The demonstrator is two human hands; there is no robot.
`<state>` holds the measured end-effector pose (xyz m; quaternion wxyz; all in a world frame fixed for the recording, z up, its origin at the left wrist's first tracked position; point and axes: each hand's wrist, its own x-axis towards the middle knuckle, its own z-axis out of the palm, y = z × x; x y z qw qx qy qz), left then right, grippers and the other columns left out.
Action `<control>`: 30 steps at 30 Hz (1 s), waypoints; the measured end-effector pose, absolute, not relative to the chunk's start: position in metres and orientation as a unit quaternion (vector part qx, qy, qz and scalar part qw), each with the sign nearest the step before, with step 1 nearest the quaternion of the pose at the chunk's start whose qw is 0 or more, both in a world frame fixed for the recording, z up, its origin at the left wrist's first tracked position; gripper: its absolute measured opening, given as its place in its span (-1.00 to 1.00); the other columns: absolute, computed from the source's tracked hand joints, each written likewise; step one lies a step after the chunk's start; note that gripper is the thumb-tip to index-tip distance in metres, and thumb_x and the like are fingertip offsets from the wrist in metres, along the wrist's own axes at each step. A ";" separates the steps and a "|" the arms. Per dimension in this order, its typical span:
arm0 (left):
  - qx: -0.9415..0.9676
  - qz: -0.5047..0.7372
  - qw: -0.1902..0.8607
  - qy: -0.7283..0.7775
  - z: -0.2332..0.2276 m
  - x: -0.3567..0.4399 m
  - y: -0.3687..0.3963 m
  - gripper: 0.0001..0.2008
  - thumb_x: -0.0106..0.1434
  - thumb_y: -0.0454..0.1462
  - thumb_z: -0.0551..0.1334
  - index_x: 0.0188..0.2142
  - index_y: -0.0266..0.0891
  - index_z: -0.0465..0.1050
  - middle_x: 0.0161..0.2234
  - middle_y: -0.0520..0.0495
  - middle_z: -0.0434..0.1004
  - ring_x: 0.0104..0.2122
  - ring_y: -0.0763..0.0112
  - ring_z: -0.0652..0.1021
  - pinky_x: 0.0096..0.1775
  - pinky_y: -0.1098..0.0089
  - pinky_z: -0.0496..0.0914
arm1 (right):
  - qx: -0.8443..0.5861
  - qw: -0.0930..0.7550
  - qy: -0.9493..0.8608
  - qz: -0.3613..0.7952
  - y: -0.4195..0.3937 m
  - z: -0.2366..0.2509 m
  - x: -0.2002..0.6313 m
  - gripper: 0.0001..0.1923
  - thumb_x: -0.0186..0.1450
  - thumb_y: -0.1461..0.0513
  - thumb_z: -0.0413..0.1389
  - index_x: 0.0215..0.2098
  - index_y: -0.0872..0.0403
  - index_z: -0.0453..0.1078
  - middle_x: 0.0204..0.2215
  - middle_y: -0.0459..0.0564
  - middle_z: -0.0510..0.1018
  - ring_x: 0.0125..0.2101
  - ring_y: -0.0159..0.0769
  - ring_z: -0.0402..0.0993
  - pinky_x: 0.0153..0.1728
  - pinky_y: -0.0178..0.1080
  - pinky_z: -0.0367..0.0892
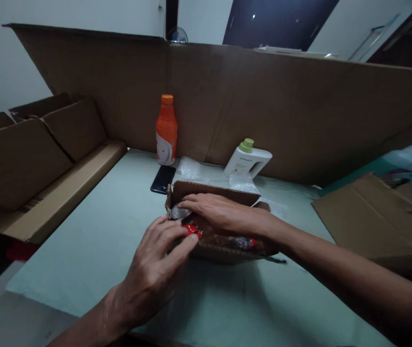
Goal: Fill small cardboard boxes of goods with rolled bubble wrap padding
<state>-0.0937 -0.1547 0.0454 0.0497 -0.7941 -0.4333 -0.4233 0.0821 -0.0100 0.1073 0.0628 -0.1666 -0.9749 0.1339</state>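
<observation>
A small open cardboard box lies on the pale green table, with shiny red packets inside. My right hand lies flat across the box's contents, fingers pointing left onto a silvery wrapper. My left hand presses at the box's near left corner, its fingertips touching a red packet. Whether either hand grips a packet is hidden by the fingers.
Behind the box stand an orange bottle, a white bottle with a green cap, a dark phone and bubble wrap. Tall cardboard sheets wall the back. Cardboard boxes sit left; flat cardboard lies right.
</observation>
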 end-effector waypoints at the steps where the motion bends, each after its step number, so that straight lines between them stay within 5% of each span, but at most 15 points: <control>1: -0.771 -0.453 0.059 -0.444 0.042 -0.099 -0.158 -0.51 0.29 -0.48 0.20 0.18 -0.16 0.32 0.05 -0.20 0.45 0.12 0.16 0.44 0.24 -0.02 0.32 | -0.182 0.110 -0.970 0.121 -0.019 0.117 0.103 -0.66 0.34 0.30 0.13 0.07 -0.05 0.46 -0.01 -0.04 0.60 -0.06 -0.21 0.56 -0.07 -0.16 0.45; 4: -0.692 -0.494 0.032 -0.525 0.017 -0.118 -0.172 -0.38 0.30 -0.39 0.25 0.31 -0.06 0.19 0.16 -0.21 0.36 0.19 0.11 0.41 0.20 0.03 0.38 | -0.356 0.275 -0.891 0.064 -0.060 0.128 0.181 -0.68 0.41 0.22 0.09 0.11 -0.07 0.45 0.04 -0.02 0.59 0.02 -0.20 0.53 0.04 -0.11 0.42; 7: -0.632 -0.465 -0.116 -0.609 -0.023 -0.132 -0.182 -0.39 0.37 -0.21 0.23 0.36 0.02 0.11 0.24 -0.21 0.32 0.14 0.09 0.48 0.12 0.03 0.46 | -0.569 0.423 -0.704 0.048 -0.106 0.093 0.242 -0.77 0.40 0.13 0.12 -0.01 -0.06 0.49 -0.11 0.00 0.65 -0.09 -0.19 0.58 -0.03 -0.09 0.46; 11: -0.589 -0.457 -0.272 -0.608 -0.063 -0.127 -0.163 -0.23 0.30 -0.05 0.28 0.41 -0.02 -0.02 0.33 -0.28 0.20 0.22 0.01 0.43 0.11 0.01 0.46 | -0.552 0.379 -0.701 0.245 -0.124 0.006 0.235 -0.36 0.18 0.03 0.31 0.17 0.03 0.35 0.02 0.15 0.59 -0.11 -0.09 0.60 -0.16 -0.08 0.54; 14: -0.586 -0.469 -0.339 -0.567 -0.061 -0.105 -0.129 -0.22 0.25 -0.03 0.31 0.35 -0.17 0.07 0.16 -0.30 0.40 0.10 0.05 0.53 0.04 0.09 0.51 | -0.531 0.381 -0.681 0.331 -0.104 -0.033 0.199 -0.40 0.14 0.03 0.30 0.08 0.11 0.38 -0.04 0.18 0.62 -0.11 -0.04 0.59 -0.11 -0.04 0.52; 18: -0.597 -0.497 -0.378 -0.503 -0.045 -0.063 -0.107 -0.23 0.26 -0.04 0.27 0.33 -0.26 0.05 0.10 -0.30 0.48 0.06 0.12 0.55 0.03 0.16 0.50 | -0.555 0.414 -0.627 0.356 -0.100 -0.038 0.207 -0.40 0.10 -0.03 0.29 0.00 0.13 0.41 -0.04 0.23 0.62 -0.06 0.06 0.58 -0.02 0.05 0.48; 24: -0.637 -0.460 -0.363 -0.501 -0.052 -0.044 -0.171 -0.24 0.23 -0.11 0.31 0.34 -0.22 0.10 0.25 -0.34 0.34 0.31 -0.03 0.30 0.28 -0.05 0.23 | -0.643 0.373 -0.592 0.310 -0.174 -0.034 0.255 -0.42 0.13 -0.07 0.27 -0.02 0.11 0.50 -0.09 0.17 0.66 0.03 0.16 0.53 0.06 0.10 0.44; 27: -0.562 -0.455 -0.384 -0.574 -0.057 -0.085 -0.192 -0.31 0.16 -0.04 0.36 0.21 -0.24 0.28 0.12 -0.32 0.47 0.21 -0.06 0.41 0.25 -0.03 0.27 | -0.602 0.336 -0.626 0.365 -0.191 -0.034 0.215 -0.50 0.21 -0.04 0.22 -0.03 0.09 0.53 -0.11 0.13 0.66 -0.03 0.10 0.56 0.03 0.05 0.47; 30: -0.495 -0.451 -0.407 -0.621 -0.055 -0.125 -0.192 -0.36 0.07 0.01 0.39 0.05 -0.26 0.36 0.00 -0.27 0.55 0.04 -0.03 0.54 0.14 0.01 0.38 | -0.550 0.342 -0.672 0.358 -0.182 -0.036 0.181 -0.36 0.17 0.00 0.27 0.16 0.08 0.42 0.05 0.15 0.59 0.02 0.11 0.52 0.08 0.12 0.43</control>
